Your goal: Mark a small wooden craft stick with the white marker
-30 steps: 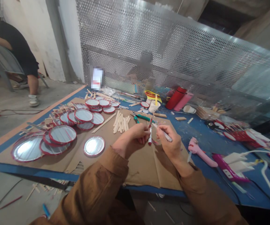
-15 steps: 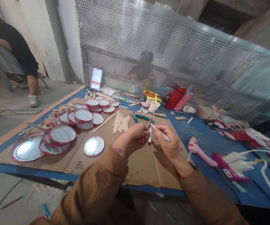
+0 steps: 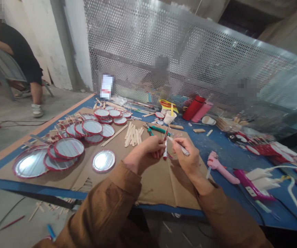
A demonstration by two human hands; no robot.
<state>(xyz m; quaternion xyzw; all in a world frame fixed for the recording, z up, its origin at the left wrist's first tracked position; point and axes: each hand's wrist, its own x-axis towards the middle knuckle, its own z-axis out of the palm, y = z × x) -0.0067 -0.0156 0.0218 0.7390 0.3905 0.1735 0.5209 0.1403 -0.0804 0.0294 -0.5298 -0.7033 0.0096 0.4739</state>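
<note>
Red stick (image 3: 165,144) unmoved, right hand (image 3: 187,158) slightly shifted

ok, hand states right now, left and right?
Left hand: closed on a red and white stick.
Right hand: closed on a white pen-like tool.

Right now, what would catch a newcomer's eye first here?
The red-rimmed mirrors spread over the cardboard on the left. At centre, the left hand holds a red-and-white stick and the right hand a white pen-like tool. Pink glue guns lie on the blue table, right.
</note>
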